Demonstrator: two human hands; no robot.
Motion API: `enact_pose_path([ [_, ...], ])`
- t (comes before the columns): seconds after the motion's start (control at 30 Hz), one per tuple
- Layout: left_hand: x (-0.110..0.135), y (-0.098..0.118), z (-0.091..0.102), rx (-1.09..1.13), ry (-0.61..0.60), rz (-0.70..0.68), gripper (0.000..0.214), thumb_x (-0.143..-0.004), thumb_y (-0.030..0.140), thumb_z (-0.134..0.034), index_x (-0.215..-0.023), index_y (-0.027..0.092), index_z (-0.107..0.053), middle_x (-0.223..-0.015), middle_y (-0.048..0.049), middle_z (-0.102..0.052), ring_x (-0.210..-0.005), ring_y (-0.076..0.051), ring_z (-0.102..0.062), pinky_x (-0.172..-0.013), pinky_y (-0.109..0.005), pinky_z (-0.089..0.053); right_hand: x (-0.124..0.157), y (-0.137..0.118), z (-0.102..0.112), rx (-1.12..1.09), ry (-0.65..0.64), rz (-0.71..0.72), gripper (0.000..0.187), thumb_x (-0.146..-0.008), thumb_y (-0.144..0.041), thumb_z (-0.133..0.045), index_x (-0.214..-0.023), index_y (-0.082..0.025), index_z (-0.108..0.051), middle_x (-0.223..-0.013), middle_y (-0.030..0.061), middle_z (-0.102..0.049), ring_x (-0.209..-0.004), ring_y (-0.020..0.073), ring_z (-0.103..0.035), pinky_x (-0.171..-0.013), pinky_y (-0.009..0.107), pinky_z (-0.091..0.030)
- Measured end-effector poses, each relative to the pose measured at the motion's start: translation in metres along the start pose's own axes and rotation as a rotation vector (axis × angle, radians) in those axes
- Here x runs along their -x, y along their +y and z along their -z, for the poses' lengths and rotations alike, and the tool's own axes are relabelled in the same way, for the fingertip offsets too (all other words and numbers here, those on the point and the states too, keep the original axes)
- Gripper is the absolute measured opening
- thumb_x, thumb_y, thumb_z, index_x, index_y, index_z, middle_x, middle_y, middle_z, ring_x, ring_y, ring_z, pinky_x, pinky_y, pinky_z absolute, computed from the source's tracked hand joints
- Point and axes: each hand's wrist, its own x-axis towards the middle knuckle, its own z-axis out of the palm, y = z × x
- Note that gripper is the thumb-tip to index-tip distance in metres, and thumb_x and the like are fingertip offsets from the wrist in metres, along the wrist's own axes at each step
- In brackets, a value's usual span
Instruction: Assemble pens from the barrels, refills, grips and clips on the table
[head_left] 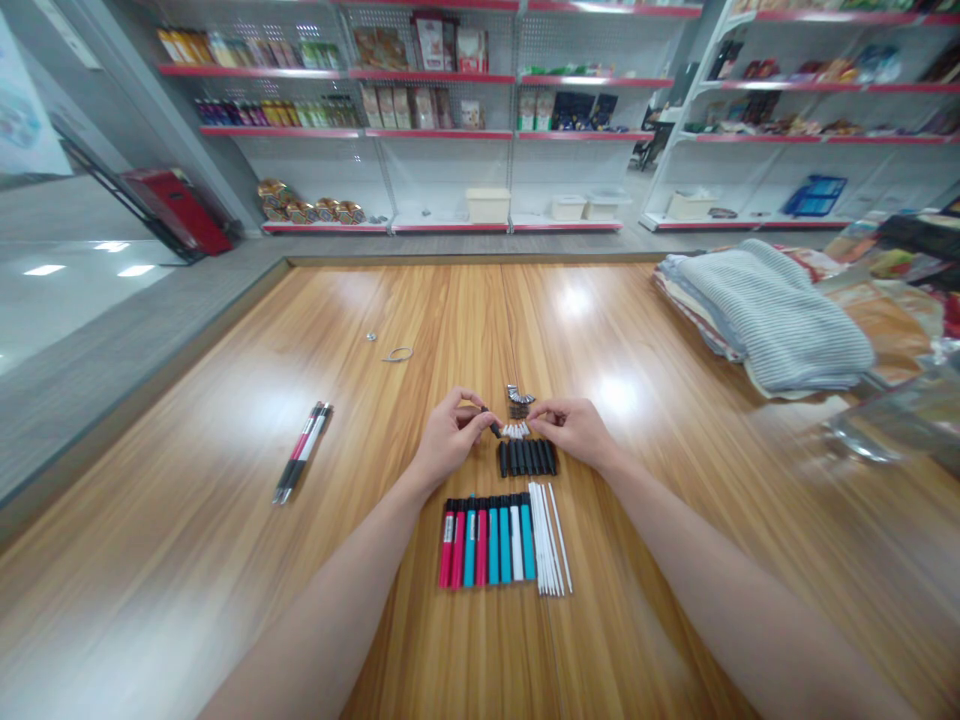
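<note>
My left hand (452, 430) pinches a short black pen grip (493, 428) between thumb and fingers. Opposite it, my right hand (571, 428) has its thumb and forefinger pressed together at the right end of a row of small white pieces (515, 431); what they hold is too small to make out. Small dark springs (518, 411) and silver metal tips (520, 395) lie just beyond. Nearer me is a row of black grips (528, 458). Below these lie pink, blue and white pen barrels (491, 540) side by side, with thin white refills (550, 540) at their right.
Two whole pens (302, 452) lie on the wooden table (360, 620) at left. A wire loop (398, 354) and a tiny metal piece (370, 337) lie farther back. Folded cloths (772, 315) and plastic packages (892, 320) occupy the right side. Stocked shelves (435, 134) stand behind.
</note>
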Motion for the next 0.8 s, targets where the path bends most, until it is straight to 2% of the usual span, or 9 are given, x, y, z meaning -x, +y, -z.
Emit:
enact_pose_path([
  [0.3,0.0006,-0.0052,0.0014,-0.020,0.009,0.001,0.030,-0.082,0.038,-0.065,-0.091,0.020,-0.043,-0.076,-0.0034,-0.070,-0.049,-0.009,-0.048,-0.051,-0.021,-0.039,-0.0001,-0.0015,0.0000,0.005,-0.003,0.003,0.021,-0.081,-0.036,-0.059,-0.086,-0.022,-0.073,-0.055,-0.0035,-0.053,-0.052,0.0110,-0.047,-0.053,0.022,-0.033],
  [0.57,-0.0002,-0.0079,0.0034,-0.069,0.026,0.006,0.029,-0.079,0.039,-0.068,-0.085,0.020,-0.047,-0.058,0.0030,-0.060,-0.047,-0.010,-0.047,-0.050,-0.021,-0.037,-0.0013,-0.0035,0.0017,0.033,0.056,-0.002,0.022,-0.080,-0.035,-0.057,-0.084,-0.019,-0.072,-0.051,-0.0040,-0.048,-0.049,0.0105,-0.043,-0.052,0.023,-0.033],
  [0.8,0.0005,-0.0065,0.0023,-0.038,0.023,0.009,0.029,-0.080,0.038,-0.067,-0.083,0.020,-0.044,-0.074,-0.0019,-0.069,-0.049,-0.009,-0.049,-0.052,-0.021,-0.038,-0.0019,-0.0032,0.0018,0.048,0.099,0.004,0.021,-0.081,-0.034,-0.056,-0.083,-0.019,-0.071,-0.050,-0.0047,-0.046,-0.049,0.0105,-0.042,-0.052,0.023,-0.033],
])
